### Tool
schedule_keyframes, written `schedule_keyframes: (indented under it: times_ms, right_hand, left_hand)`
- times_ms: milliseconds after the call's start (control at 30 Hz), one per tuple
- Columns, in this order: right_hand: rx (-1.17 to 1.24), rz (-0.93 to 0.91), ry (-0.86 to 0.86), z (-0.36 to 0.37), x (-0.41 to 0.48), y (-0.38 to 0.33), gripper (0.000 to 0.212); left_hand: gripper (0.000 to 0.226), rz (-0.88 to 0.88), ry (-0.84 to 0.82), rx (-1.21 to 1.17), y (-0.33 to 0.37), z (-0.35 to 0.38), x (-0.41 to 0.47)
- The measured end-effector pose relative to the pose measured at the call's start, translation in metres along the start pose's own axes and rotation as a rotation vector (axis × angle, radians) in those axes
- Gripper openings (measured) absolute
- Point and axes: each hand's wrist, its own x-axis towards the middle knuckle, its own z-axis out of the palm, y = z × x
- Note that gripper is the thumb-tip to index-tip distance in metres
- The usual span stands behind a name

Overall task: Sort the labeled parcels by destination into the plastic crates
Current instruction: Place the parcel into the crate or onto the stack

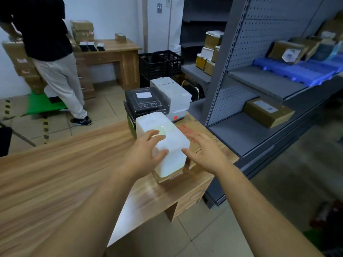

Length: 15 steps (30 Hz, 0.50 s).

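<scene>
- In the head view, we see the left hand (146, 154) in the middle of the frame. Its fingers curl over the top of the white parcel (167, 145) and its thumb presses the near side, so it grips the parcel.
- The right hand (204, 151) hovers just right of the same parcel with fingers spread and straight. Its thumb tip reaches the parcel's right edge, but we cannot tell whether it touches.
- The white parcel lies on top of a brown carton with red print (193, 134), at the right end of the wooden table (55, 173).
- Just behind it, towards the frame's centre, stands a black box (146, 102) with a white label on its lid. A pale grey box (172, 91) sits just beside it on the right.
- Two black plastic crates (161, 62) stand side by side on the floor in the upper middle of the frame, well apart from the hands.
- Along the right, a grey shelving rack (259, 86) carries blue crates (297, 71) on an upper shelf, with parcels behind them.
- A brown labeled parcel (267, 112) lies alone on a lower shelf.
- In the upper left, another person (50, 34) in a dark top and light trousers stands by stacked cartons (20, 58), next to a wooden desk (111, 51) holding small boxes.
</scene>
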Motion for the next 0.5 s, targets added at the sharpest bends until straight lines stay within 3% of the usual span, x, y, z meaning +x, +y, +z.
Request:
schedule_keyframes:
  times_ms: [200, 300, 500]
  right_hand:
    - [-0.017, 0.003, -0.067, 0.017, 0.035, 0.022, 0.055]
    - [0.021, -0.044, -0.109, 0.021, 0.054, 0.030, 0.054]
    - [0.118, -0.192, -0.249, 0.027, 0.079, 0.040, 0.046]
  left_hand:
    - [0.057, -0.046, -0.089, 0.104, -0.017, 0.030, 0.014]
    - [0.061, -0.085, -0.041, 0.154, -0.018, 0.034, 0.011]
    - [0.062, -0.333, 0.018, 0.067, -0.004, 0.047, 0.004]
